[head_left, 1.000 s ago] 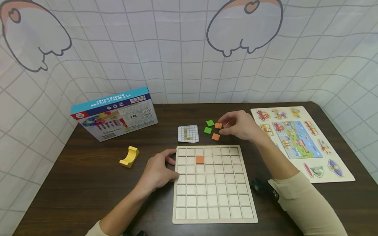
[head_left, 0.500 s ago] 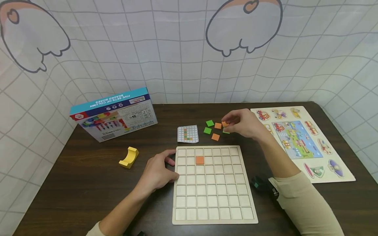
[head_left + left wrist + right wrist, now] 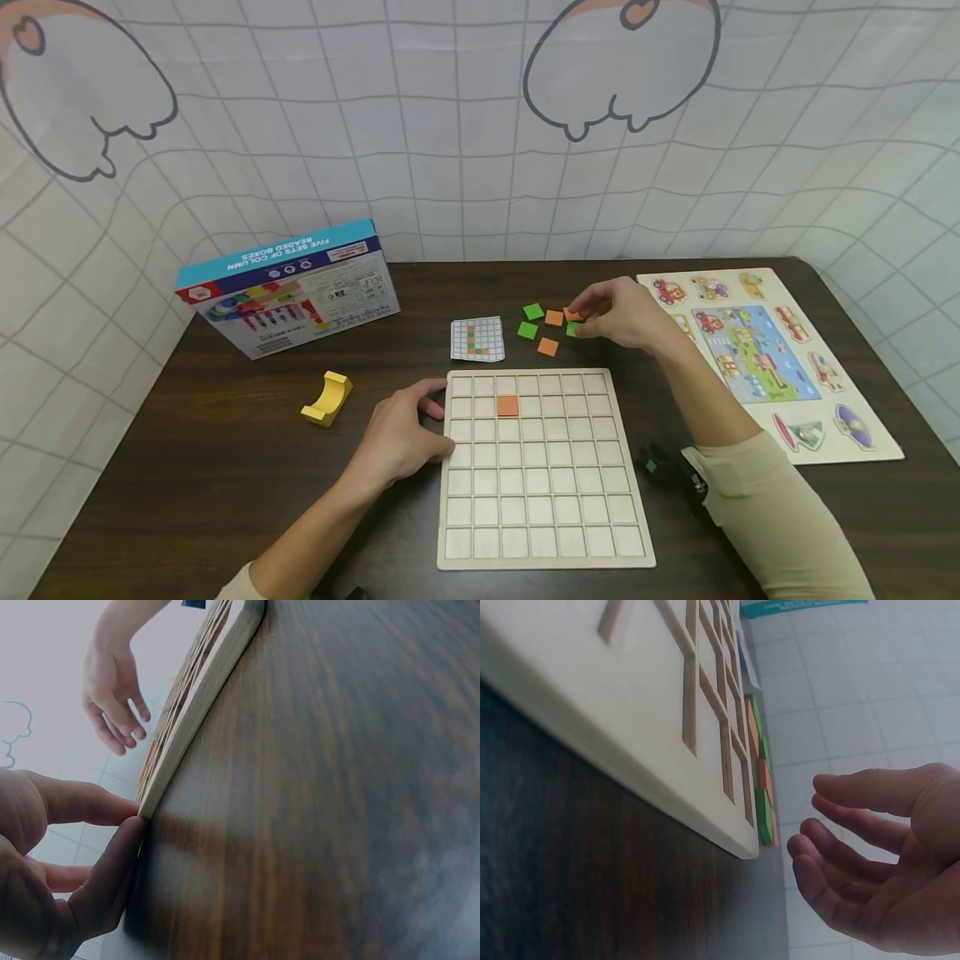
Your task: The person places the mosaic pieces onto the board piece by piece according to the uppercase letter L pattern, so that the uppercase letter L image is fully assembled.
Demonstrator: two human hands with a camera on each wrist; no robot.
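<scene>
A pale wooden grid board (image 3: 522, 454) lies on the dark table. One orange square tile (image 3: 507, 407) sits in a cell near its top left. My left hand (image 3: 401, 437) touches the board's left edge with thumb and fingertips, seen also in the left wrist view at the board's rim (image 3: 180, 739). Beyond the board are loose green tiles (image 3: 527, 331) and orange tiles (image 3: 554, 318). My right hand (image 3: 624, 315) is over the right end of this group, partly covering it. In the right wrist view, its loosely bent fingers (image 3: 859, 784) have nothing between them.
A small grid pattern card (image 3: 477, 340) lies left of the loose tiles. A yellow arch block (image 3: 327, 400) and a toy box (image 3: 300, 292) are farther left. On the right lies a picture puzzle board (image 3: 765, 367). A tiled-pattern curtain (image 3: 487, 183) hangs behind the table.
My right hand has shifted slightly right and away from the middle of the loose tiles, uncovering an orange and a green tile at the group's right end. My left hand stays at the board's edge.
</scene>
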